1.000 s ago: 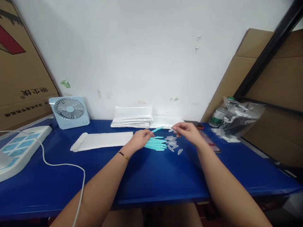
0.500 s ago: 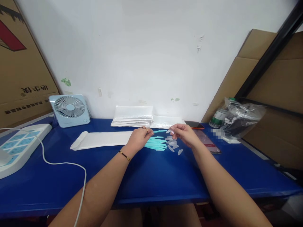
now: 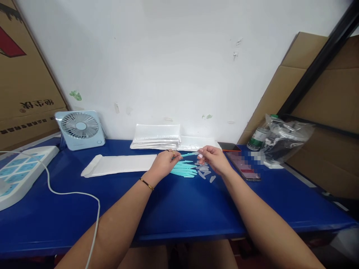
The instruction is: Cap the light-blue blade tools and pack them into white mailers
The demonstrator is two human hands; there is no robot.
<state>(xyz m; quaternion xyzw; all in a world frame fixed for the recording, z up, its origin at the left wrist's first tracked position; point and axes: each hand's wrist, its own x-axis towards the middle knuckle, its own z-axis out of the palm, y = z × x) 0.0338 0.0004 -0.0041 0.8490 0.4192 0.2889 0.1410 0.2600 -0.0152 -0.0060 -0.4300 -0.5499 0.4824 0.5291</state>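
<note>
My left hand (image 3: 164, 163) pinches one thin teal stick (image 3: 187, 154) and holds it level above a small pile of the same teal sticks (image 3: 183, 170) on the blue table (image 3: 179, 209). My right hand (image 3: 212, 158) is closed in a pinch on a small clear cap (image 3: 199, 155) right at the free tip of that stick. Several more clear caps (image 3: 204, 173) lie loose on the table just below my right hand.
A flat white pouch (image 3: 119, 165) lies left of my hands, with a stack of white pouches (image 3: 156, 136) behind at the wall. A small blue fan (image 3: 80, 129), a power strip (image 3: 21, 173) with white cable, a phone (image 3: 243, 167), a bottle (image 3: 256, 139) and a plastic bag (image 3: 284, 140) stand around.
My hands have come together: the right hand moved left with the clear cap until it met the tip of the teal stick, which the left hand lowered to level.
</note>
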